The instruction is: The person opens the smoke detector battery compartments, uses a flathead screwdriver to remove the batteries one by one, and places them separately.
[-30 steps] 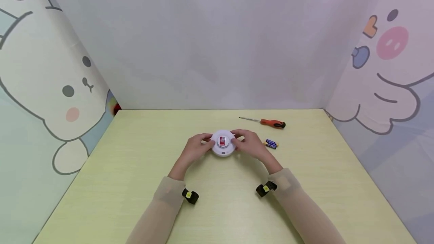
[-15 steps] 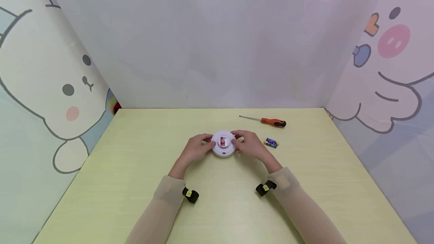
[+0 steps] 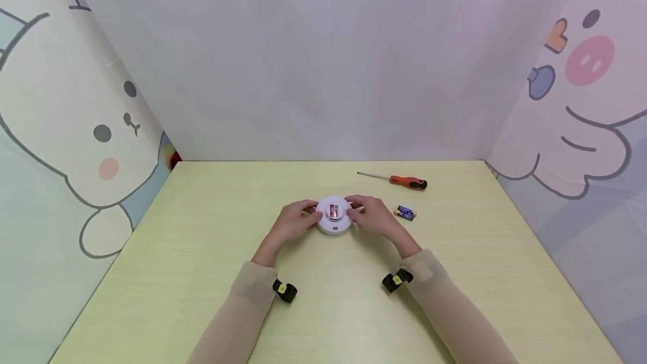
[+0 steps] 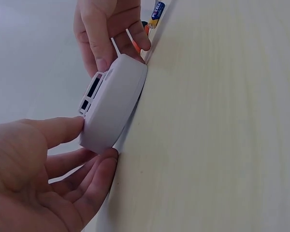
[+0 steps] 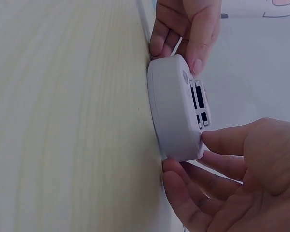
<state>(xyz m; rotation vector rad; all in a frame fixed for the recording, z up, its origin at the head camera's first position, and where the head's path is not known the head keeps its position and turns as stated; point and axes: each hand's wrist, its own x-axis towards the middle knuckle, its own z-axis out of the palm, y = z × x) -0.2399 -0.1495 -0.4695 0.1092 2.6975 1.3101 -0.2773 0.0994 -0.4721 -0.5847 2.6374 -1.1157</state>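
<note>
A round white device (image 3: pixel 333 222) with a red label in its middle lies flat on the yellow-green table (image 3: pixel 212 251). My left hand (image 3: pixel 303 213) grips its left rim, with the thumb on top and fingers under the edge (image 4: pixel 94 159). From the other side my right hand (image 3: pixel 360 210) grips the right rim in the same way. In the left wrist view the device (image 4: pixel 113 104) shows dark slots in its raised centre, and the right hand (image 4: pixel 108 34) holds the far edge. In the right wrist view the device (image 5: pixel 171 113) sits between the right hand (image 5: pixel 217 169) and the left hand (image 5: pixel 188 29).
A blue and yellow battery (image 3: pixel 405 213) lies just right of my right hand. A screwdriver with an orange and black handle (image 3: pixel 399 182) lies farther back on the right. Cartoon-printed panels wall the table on the left, back and right.
Both hands stay on the device's rim. The label in the centre looks slightly turned; nothing else has moved.
</note>
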